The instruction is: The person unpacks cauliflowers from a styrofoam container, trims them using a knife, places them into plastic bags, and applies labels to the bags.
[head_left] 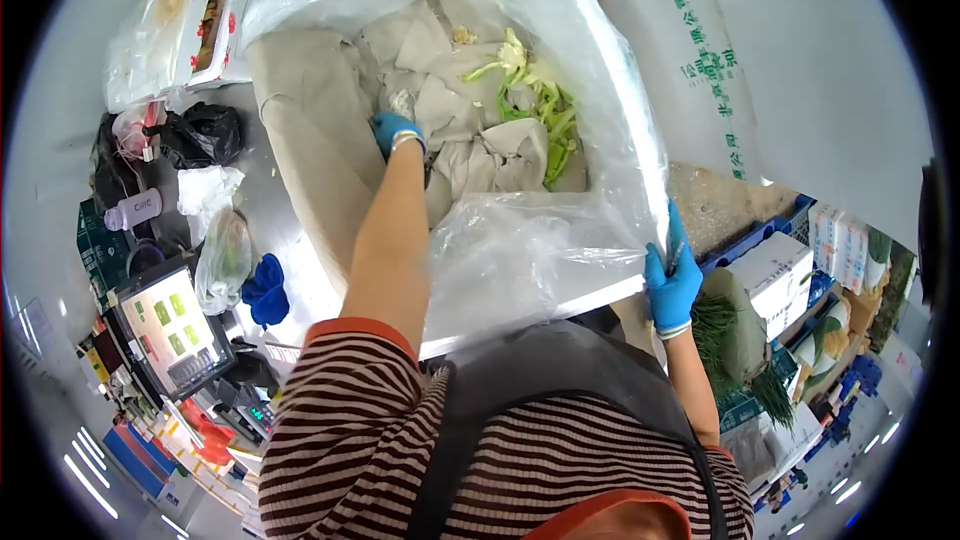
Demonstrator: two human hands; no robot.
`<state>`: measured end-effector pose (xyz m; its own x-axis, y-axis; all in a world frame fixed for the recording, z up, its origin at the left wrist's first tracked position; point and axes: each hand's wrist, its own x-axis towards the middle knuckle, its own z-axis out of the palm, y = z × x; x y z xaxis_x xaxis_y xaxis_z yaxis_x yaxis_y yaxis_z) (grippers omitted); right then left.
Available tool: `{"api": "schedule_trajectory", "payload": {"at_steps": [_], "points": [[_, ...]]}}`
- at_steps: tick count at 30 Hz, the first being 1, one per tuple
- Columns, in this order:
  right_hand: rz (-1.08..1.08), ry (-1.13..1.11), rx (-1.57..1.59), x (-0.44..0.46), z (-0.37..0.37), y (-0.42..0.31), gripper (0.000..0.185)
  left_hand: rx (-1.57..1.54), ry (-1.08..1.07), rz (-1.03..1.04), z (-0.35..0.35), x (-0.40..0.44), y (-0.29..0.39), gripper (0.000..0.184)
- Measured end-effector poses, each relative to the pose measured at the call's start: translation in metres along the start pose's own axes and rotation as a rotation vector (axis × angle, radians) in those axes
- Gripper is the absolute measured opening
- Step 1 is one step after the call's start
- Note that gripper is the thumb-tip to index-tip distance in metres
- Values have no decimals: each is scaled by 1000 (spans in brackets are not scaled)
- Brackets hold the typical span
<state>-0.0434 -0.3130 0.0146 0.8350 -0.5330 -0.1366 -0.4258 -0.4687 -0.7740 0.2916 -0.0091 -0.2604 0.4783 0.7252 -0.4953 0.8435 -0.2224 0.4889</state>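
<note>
A large white box lined with clear plastic stands in front of me. Crumpled grey-beige sheets lie inside, with green leaf scraps on the right. My left hand, in a blue glove, reaches among the sheets. Its fingers are mostly hidden, so whether it grips anything cannot be made out. My right hand, also gloved in blue, holds the box's near right corner, thumb and fingers on either side of the plastic-covered edge.
At left are a touch screen, a blue crumpled item, a filled plastic bag, a black bag and a bottle. At right are green stalks and a white carton. Another open box sits upper left.
</note>
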Motion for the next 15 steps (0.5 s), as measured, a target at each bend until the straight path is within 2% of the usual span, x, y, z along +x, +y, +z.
{"api": "schedule_trajectory", "payload": {"at_steps": [1,2,5,9,12,15], "points": [[-5,-5,12,-1,2,0,59,13,103,-27,14,17,-25,62],[-17,-5,24,-1,2,1,59,-18,108,-60,14,21,-32,62],[-22,-15,22,0,-2,5,60,-385,-194,-66,8,32,-30,61],[-9,-35,74,4,-1,3,59,-625,-350,-23,3,27,-30,59],[-8,-73,80,0,-6,7,60,-796,-534,-108,-7,13,-35,63],[-56,-73,25,7,-7,3,60,-189,-215,169,-28,-24,-1,67]]}}
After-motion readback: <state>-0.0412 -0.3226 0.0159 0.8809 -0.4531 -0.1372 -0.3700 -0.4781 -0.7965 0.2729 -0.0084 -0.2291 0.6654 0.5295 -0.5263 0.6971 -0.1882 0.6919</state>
